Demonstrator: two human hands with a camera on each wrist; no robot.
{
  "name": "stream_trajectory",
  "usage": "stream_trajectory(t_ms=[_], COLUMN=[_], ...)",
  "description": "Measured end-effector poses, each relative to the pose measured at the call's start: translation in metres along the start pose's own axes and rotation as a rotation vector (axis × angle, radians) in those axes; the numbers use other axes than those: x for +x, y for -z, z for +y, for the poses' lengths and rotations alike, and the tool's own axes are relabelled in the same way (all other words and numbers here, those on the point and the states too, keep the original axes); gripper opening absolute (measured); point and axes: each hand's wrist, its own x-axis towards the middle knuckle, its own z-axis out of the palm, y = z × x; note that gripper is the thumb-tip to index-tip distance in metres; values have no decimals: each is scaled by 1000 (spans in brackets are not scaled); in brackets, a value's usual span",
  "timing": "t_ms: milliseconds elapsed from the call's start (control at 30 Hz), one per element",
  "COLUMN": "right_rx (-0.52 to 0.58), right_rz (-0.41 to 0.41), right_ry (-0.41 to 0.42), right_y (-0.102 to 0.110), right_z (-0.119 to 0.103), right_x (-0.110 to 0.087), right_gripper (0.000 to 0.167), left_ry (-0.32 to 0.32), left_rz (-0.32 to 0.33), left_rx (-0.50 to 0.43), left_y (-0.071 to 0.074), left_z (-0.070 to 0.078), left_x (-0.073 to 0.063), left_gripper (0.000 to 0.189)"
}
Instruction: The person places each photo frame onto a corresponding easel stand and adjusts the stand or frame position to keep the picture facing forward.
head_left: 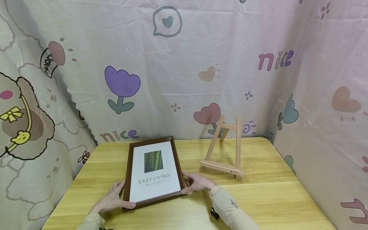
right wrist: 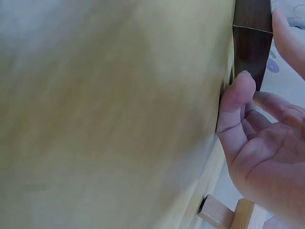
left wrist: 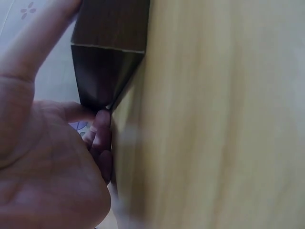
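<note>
A dark brown picture frame [head_left: 151, 198] lies slightly turned on the table, its front facing up. Under its cover is a white sheet with a green forest picture and the words "EASY LIVING". My left hand [head_left: 111, 198] grips the near left corner, thumb on top and fingers against the side. At the near right corner my right hand [head_left: 198, 183] holds the frame the same way. In the left wrist view, fingertips [left wrist: 101, 129] touch the lower edge of the frame's side. The right wrist view shows curled fingers [right wrist: 238, 95] at the opposite side's lower edge.
A small wooden easel [head_left: 222, 166] stands upright to the right of the frame, beyond my right hand. The wood-grain table [head_left: 267, 191] ends at a patterned cloth [head_left: 172, 64] behind it and cloth on both sides. A black object [head_left: 214, 213] sits at my right sleeve.
</note>
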Motion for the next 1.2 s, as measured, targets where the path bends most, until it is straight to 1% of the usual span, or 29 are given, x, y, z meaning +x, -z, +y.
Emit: stream_trajectory(t_ms=[233, 400, 633, 733, 933, 1067, 1200], right_rx=[0, -16, -14, -17, -18, -8, -14], right_rz=[15, 22, 46, 53, 73, 76, 89], right_ry=[29, 58, 56, 69, 79, 94, 102], right_y=[-1, -1, 0, 0, 0, 0, -1], right_z=[3, 4, 4, 4, 5, 5, 5], right_x=[-2, -2, -2, -1, -2, -4, -5], right_gripper=[90, 90, 92, 94, 95, 94, 94], left_ry=[1, -2, 9, 10, 15, -14, -70], left_rz=[42, 41, 26, 34, 48, 69, 85], left_rx=[23, 5, -9, -13, -53, -78, -135], left_y=[-4, -5, -4, -5, -7, -9, -11], left_z=[1, 1, 1, 1, 0, 2, 3], left_x=[-2, -4, -3, -2, 0, -1, 0], left_gripper=[132, 133, 133, 134, 137, 139, 139])
